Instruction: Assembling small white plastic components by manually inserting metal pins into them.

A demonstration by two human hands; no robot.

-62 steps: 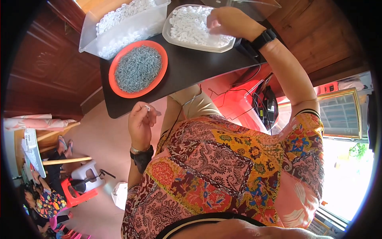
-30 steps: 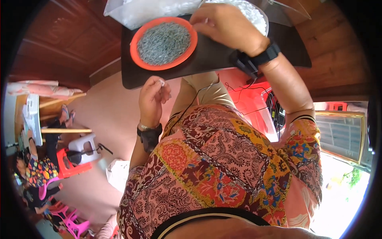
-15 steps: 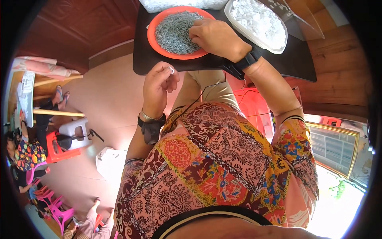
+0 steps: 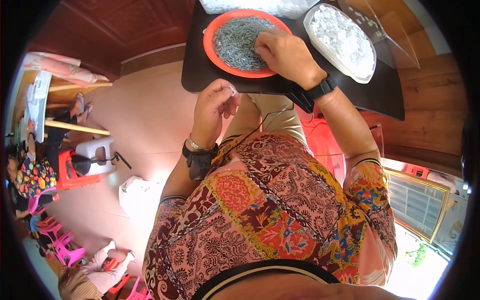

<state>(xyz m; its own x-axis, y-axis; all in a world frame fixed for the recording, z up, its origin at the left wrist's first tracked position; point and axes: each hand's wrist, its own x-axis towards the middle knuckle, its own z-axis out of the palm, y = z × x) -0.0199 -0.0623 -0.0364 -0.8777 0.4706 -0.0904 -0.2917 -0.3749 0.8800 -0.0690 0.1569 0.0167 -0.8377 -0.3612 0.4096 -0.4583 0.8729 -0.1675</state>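
My right hand (image 4: 292,56) reaches over an orange plate (image 4: 212,61), its fingers bent together at the edge of a heap of small grey metal nails (image 4: 236,44). Whatever lies between those fingertips is hidden. Just off the table's near edge, my left hand (image 4: 212,109) is closed, with a small white plastic piece (image 4: 232,90) pinched between thumb and fingers. A white tub (image 4: 316,44) full of small white plastic pieces (image 4: 345,37) stands right of the plate.
A clear container (image 4: 260,6) of whitish pieces sits behind the plate on the black table (image 4: 196,75). A transparent lid (image 4: 392,37) leans at the right. A thin dark cable (image 4: 265,117) hangs before my lap. Stools and other people are at the left.
The view has shifted, so the table and both hands appear farther right. My right hand stays at the nails, and the left still pinches the white piece.
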